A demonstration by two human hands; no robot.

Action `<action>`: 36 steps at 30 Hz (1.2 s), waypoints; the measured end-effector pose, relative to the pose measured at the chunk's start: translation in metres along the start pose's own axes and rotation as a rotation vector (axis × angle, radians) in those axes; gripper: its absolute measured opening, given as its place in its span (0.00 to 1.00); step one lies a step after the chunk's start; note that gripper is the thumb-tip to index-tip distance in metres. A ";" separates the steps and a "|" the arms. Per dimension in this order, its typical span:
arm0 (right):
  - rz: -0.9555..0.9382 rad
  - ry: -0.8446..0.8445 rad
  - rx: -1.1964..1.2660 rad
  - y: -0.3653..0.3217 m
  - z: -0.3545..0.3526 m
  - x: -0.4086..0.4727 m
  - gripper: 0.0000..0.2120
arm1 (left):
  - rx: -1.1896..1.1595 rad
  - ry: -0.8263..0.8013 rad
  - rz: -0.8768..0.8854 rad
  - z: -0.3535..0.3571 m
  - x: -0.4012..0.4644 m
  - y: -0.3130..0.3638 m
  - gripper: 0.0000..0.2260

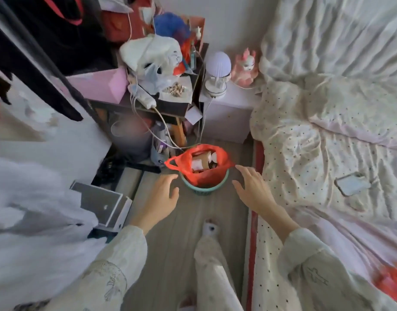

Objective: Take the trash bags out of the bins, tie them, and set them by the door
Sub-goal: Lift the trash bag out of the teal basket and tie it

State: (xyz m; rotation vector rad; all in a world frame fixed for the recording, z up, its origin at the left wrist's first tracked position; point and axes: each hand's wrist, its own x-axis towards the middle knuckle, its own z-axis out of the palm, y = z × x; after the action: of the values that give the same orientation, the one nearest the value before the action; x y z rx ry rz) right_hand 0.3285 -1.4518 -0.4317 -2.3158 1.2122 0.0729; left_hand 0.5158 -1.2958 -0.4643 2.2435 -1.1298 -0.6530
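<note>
Orange plastic is what I see first: a thin orange plastic trash bag [200, 166] sits inside a small round teal plastic bin [205, 189] on the grey wood-look floor [170, 232], in the gap between the bed and a cluttered dark counter [166, 106]. The bag's mouth is open, its rim folded over the bin's edge, one handle loop sticking out toward the left, and paper and cardboard scraps show inside. My left hand [158, 198] hovers just left of the bin, fingers [170, 177] relaxed and slightly apart, holding nothing and not quite touching the bag. My right hand [252, 187] hovers just right of the bin, fingers [243, 170] spread and straight, also holding nothing, their tips near the bag's right edge. Both arms wear pale printed sleeves. On the right, the bed [327, 131] is covered with a rumpled cream dotted sheet, and a phone in a clear case [352, 184] lies on it. Beyond the bin, a white globe lamp [217, 72] and a pink fox figurine [244, 67] stand on a pale lilac nightstand [226, 115].
</note>
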 end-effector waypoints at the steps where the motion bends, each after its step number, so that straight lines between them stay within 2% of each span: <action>1: 0.012 -0.030 0.009 0.011 0.002 0.022 0.24 | -0.009 -0.032 -0.048 0.008 0.018 -0.002 0.18; 5: 0.073 -0.159 0.004 0.049 0.010 0.102 0.24 | -0.028 -0.147 -0.236 0.040 0.094 -0.006 0.19; 8: 0.136 -0.229 0.034 0.078 0.031 0.163 0.23 | -0.169 -0.136 -0.395 0.067 0.151 -0.011 0.19; 10: 0.258 -0.262 0.157 0.094 0.054 0.201 0.23 | -0.257 -0.130 -0.507 0.088 0.180 -0.025 0.19; 15: 0.730 -0.275 0.614 0.143 0.143 0.285 0.21 | -0.353 -0.156 -0.743 0.147 0.220 -0.095 0.22; 18: 0.922 -0.241 0.786 0.174 0.200 0.324 0.20 | -0.407 -0.109 -0.876 0.183 0.241 -0.140 0.26; 21: 0.995 -0.228 0.826 0.201 0.246 0.355 0.17 | -0.501 -0.009 -0.992 0.211 0.263 -0.180 0.31; 23: 1.029 -0.212 0.840 0.212 0.270 0.374 0.09 | -0.655 0.098 -1.046 0.225 0.277 -0.203 0.34; 24: 1.040 -0.199 0.867 0.215 0.280 0.383 0.09 | -0.728 0.150 -1.068 0.229 0.283 -0.211 0.35; 26: 1.051 -0.175 0.938 0.221 0.295 0.399 0.11 | -0.858 0.248 -1.108 0.237 0.296 -0.221 0.29; 28: 1.071 -0.139 1.059 0.226 0.305 0.415 0.18 | -0.956 0.317 -1.114 0.241 0.306 -0.225 0.22; 32: 1.079 0.017 1.243 0.233 0.310 0.436 0.29 | -0.969 0.344 -0.976 0.237 0.316 -0.224 0.08; 36: 1.146 0.205 1.329 0.221 0.294 0.446 0.20 | -0.944 0.416 -0.947 0.227 0.327 -0.215 0.03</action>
State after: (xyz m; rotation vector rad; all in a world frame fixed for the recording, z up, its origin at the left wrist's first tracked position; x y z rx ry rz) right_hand 0.4781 -1.7514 -0.9029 -0.3910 1.7364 -0.4377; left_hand 0.6684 -1.5139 -0.8298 1.7772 0.4722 -0.7728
